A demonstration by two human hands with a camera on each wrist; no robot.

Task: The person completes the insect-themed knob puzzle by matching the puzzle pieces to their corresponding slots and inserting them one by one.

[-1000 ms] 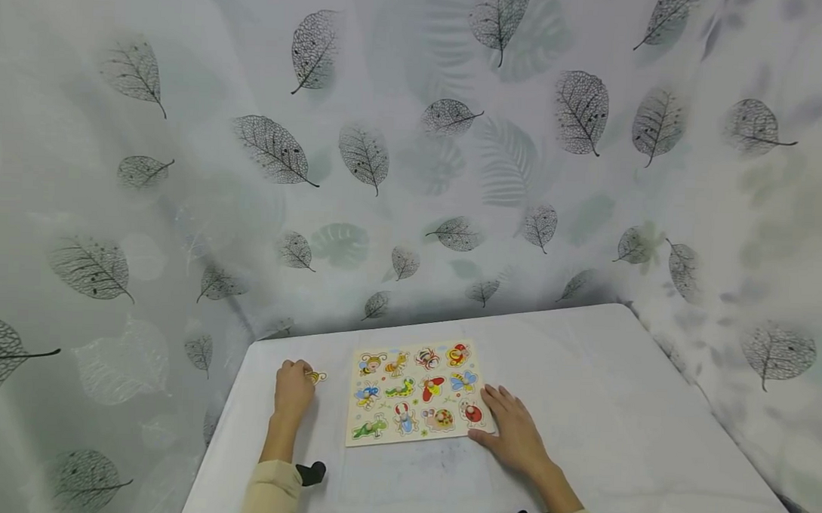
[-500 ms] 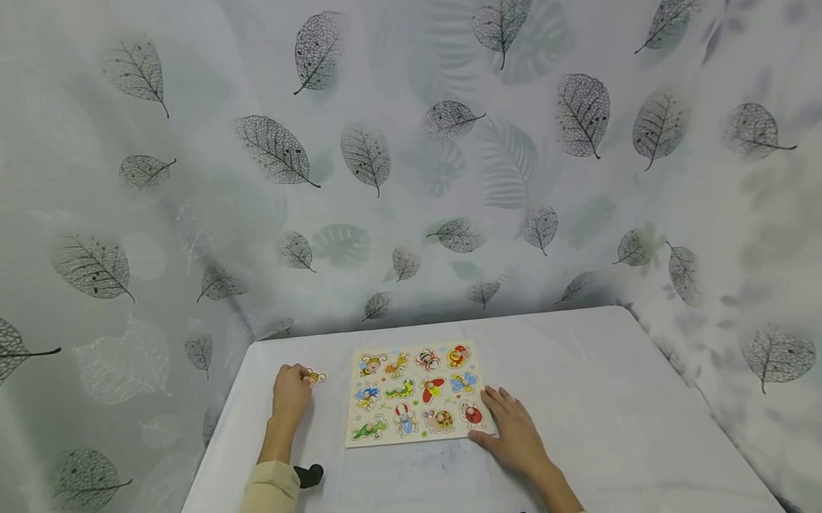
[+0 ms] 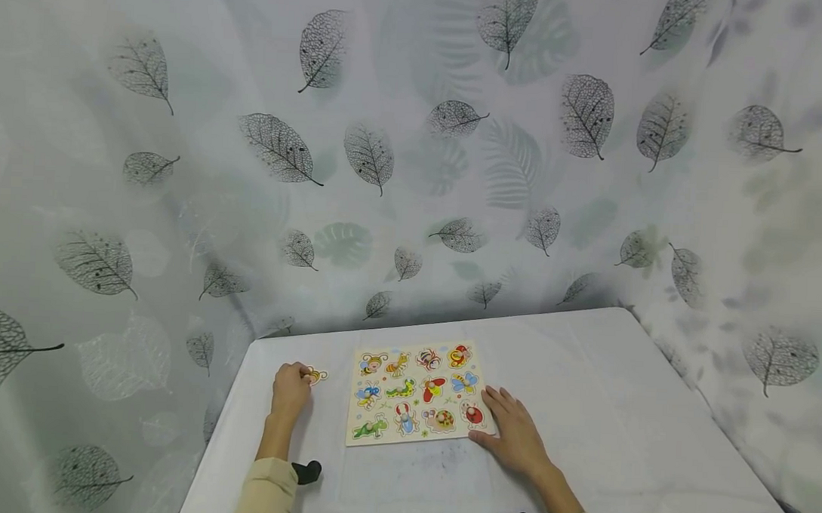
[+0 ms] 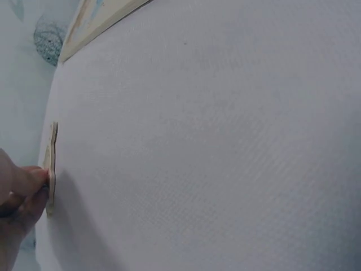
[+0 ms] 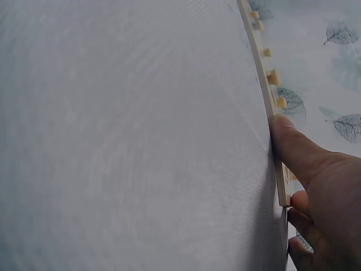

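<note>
My left hand (image 3: 291, 392) pinches a flat wooden puzzle piece (image 3: 318, 375) above the left part of the table; its yellow striped end with curled feelers shows past the fingertips. In the left wrist view this piece (image 4: 53, 161) is seen edge-on, standing out from the thumb and finger. To the right lies a wooden puzzle board (image 3: 411, 440) printed with colourful insects, several carrying small knobs. My right hand (image 3: 513, 434) rests at the board's lower right corner with fingers extended. In the right wrist view the thumb (image 5: 293, 138) lies on the board's edge.
A white cloth (image 3: 582, 413) covers the table. Behind and beside it hangs a pale curtain (image 3: 414, 173) with dark leaf prints. Black straps with short stubs (image 3: 308, 472) sit on both wrists by the beige sleeves (image 3: 267, 489).
My left hand has drawn back very slightly left with the puzzle piece, and a little more of the piece shows. The right hand and the board stay in place.
</note>
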